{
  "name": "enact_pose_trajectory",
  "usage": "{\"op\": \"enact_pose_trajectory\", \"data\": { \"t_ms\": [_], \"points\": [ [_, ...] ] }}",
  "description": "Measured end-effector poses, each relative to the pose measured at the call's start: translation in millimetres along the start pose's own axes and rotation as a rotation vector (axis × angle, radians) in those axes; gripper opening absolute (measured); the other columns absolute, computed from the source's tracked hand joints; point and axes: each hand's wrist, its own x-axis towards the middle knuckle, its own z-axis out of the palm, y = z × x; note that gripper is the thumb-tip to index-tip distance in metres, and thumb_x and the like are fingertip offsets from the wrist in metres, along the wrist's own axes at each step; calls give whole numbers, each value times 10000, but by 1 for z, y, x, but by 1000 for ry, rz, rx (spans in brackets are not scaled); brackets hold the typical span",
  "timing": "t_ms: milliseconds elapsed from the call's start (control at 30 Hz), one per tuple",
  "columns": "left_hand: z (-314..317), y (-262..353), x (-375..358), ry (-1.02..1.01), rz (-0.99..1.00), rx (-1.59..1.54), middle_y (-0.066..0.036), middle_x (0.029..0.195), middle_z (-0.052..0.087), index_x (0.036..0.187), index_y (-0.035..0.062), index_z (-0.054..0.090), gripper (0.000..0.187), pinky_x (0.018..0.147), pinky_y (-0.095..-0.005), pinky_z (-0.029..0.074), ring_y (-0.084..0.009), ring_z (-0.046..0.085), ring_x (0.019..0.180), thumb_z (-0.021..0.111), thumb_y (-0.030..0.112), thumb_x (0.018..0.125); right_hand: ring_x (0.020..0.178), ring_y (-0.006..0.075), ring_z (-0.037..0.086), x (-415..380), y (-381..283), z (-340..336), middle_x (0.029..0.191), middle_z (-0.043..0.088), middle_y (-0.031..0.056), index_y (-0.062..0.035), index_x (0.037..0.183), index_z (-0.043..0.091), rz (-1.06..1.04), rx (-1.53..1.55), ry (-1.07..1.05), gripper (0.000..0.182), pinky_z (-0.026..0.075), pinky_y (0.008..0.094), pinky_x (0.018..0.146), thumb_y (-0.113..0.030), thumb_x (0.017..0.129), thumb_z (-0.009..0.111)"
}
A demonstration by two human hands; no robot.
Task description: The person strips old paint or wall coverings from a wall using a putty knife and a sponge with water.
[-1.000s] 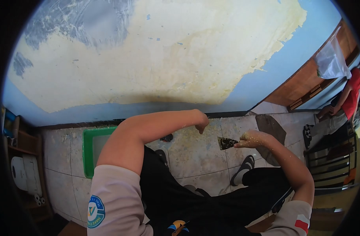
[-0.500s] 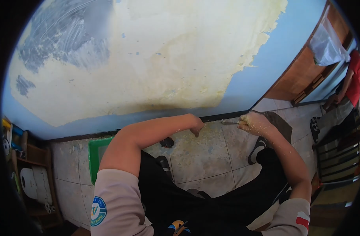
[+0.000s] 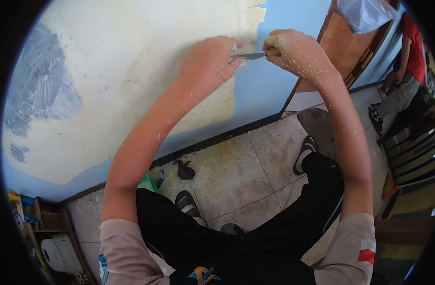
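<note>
My right hand [image 3: 293, 52], dusted with pale flakes, is closed around the handle of a putty knife [image 3: 252, 56]. Its metal blade points left, toward my left hand [image 3: 210, 61]. That hand is raised in front of the wall, thumb and fingers apart, with the blade's tip right at the thumb. Behind both hands is the wall [image 3: 132, 61], where a large cream patch with a ragged edge meets blue paint. Small flakes cling to both forearms.
A dark rag-like object [image 3: 184, 170] lies on the flake-strewn tiled floor [image 3: 232, 166], near a partly hidden green container [image 3: 148, 183]. A wooden shelf [image 3: 48, 221] stands left. A plastic bag [image 3: 365, 15] hangs by the door; a person in red [image 3: 414, 45] and a slatted rack [image 3: 415, 152] are right.
Both hands have risen from low near the floor to in front of the wall, the right one still holding the putty knife. My left hand has moved to the blade's tip. The view has shifted.
</note>
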Motion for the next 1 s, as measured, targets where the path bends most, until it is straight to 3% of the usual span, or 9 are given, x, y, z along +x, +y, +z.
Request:
{"op": "enact_pose_trajectory", "data": {
  "t_ms": [133, 200, 233, 300, 400, 733, 833, 900, 1000],
  "points": [
    [8, -3, 22, -91, -33, 39, -160, 1020, 748, 1112, 36, 749, 278, 818, -410, 567, -337, 720, 931, 744, 185, 877, 894, 322, 706, 12, 2, 6, 971, 737, 87, -95, 990, 727, 28, -50, 46, 164, 569, 443, 759, -181, 851, 732],
    [20, -5, 23, -104, -6, 82, -171, 967, 745, 1070, 37, 766, 247, 779, -408, 564, -347, 717, 857, 742, 191, 879, 713, 310, 661, 12, 6, 11, 753, 676, 124, -44, 790, 654, -78, -36, 164, 197, 529, 420, 696, -201, 909, 664],
    [25, -6, 22, -122, -4, 75, -171, 967, 745, 1070, 37, 766, 247, 779, -408, 564, -347, 717, 857, 742, 191, 879, 713, 310, 661, 13, -1, 1, 753, 676, 124, -44, 790, 654, -64, -26, 155, 197, 529, 420, 696, -201, 909, 664],
    [34, -9, 22, -162, -52, 96, -175, 888, 730, 1058, 85, 785, 216, 747, -459, 563, -375, 697, 807, 713, 163, 869, 975, 385, 689, 18, -17, -26, 1037, 700, 219, 17, 915, 661, 17, -107, -199, 108, 561, 469, 807, -76, 886, 614],
    [43, -15, 20, -93, 35, 134, -160, 841, 729, 976, 29, 771, 183, 706, -427, 550, -344, 695, 720, 715, 183, 896, 829, 353, 719, 17, -5, 0, 906, 721, 155, 5, 833, 669, -129, -134, 0, 80, 579, 442, 686, -46, 854, 611],
    [61, -29, 7, 44, 153, 138, -112, 793, 689, 866, 70, 717, 129, 646, -460, 533, -346, 663, 696, 694, 195, 890, 832, 345, 708, 9, -9, 12, 885, 682, 139, -20, 914, 687, -309, -111, 39, 101, 581, 451, 705, -25, 854, 606],
    [63, -29, 8, 23, 151, 207, -109, 871, 746, 945, 44, 746, 169, 641, -386, 554, -303, 698, 682, 737, 206, 899, 829, 342, 708, 8, -6, 15, 893, 682, 133, -35, 929, 697, -314, -79, 109, 119, 582, 449, 701, -26, 858, 602],
    [67, -31, 6, 58, 171, 128, -104, 768, 674, 867, 65, 693, 141, 631, -453, 526, -335, 660, 685, 699, 205, 890, 826, 341, 708, 9, -8, 15, 904, 681, 128, -52, 941, 703, -316, -104, 30, 130, 583, 451, 698, -38, 865, 599],
    [67, -29, 5, 56, 157, 107, -103, 774, 677, 852, 65, 684, 142, 631, -454, 526, -335, 661, 686, 703, 202, 885, 828, 340, 709, 7, -4, 21, 913, 681, 125, -67, 951, 708, -339, -69, 85, 137, 583, 455, 702, -50, 869, 600]
  ]
}}
